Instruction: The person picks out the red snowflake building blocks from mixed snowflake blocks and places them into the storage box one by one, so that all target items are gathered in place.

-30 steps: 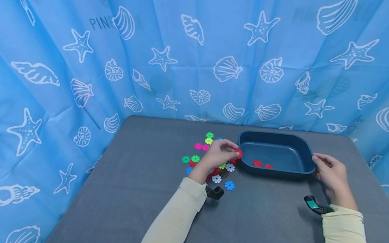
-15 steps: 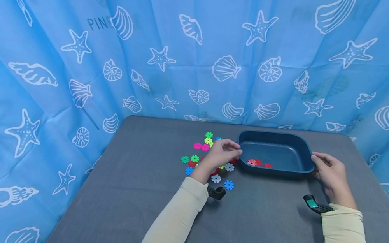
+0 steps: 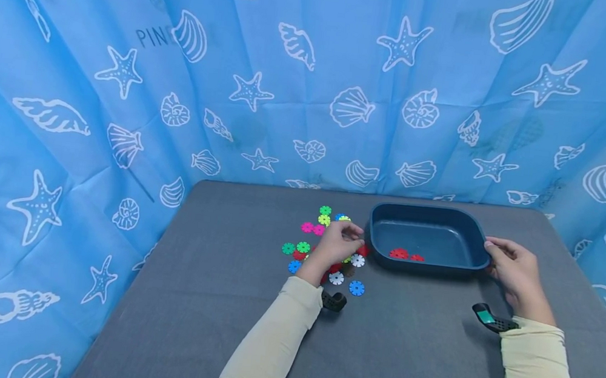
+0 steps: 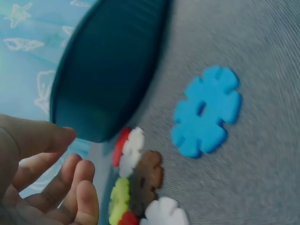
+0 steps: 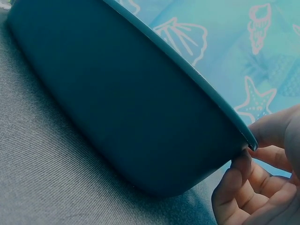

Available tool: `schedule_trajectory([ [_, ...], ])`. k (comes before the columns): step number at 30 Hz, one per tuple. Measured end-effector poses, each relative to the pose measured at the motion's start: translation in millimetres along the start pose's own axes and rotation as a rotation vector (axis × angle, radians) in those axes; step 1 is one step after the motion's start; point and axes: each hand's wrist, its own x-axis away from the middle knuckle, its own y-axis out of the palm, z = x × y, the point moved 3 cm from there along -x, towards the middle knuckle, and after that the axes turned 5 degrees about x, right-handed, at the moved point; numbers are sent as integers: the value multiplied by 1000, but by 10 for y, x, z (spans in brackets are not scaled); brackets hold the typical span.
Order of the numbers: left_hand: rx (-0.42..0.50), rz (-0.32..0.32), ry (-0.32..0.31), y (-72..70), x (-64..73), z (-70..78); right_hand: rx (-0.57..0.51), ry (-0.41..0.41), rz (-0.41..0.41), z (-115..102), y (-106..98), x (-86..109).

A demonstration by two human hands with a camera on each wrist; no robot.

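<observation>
Worktop carried the tray, same place as a second ago. Red discs lay inside near the front wall, more of them than a second earlier. Left hand had backed off the tray rim over the loose discs; its grip, which pinched a red disc a second before, was now empty, fingers loosely curled, thumb partly apart. Right hand kept its grip closed on the rim at the tray's right end. Blue disc lay flat, nearest the front.
</observation>
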Motion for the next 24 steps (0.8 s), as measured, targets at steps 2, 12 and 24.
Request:
schedule_trajectory([
  [2, -47, -4, -1, 12, -13, -37, -2, -2, 1, 3, 5, -1],
  [12, -215, -65, 5, 103, -22, -95, 15, -1, 9, 8, 8, -21],
  [24, -302, -55, -30, 147, -21, -117, 7, -11, 9, 10, 22, -29],
])
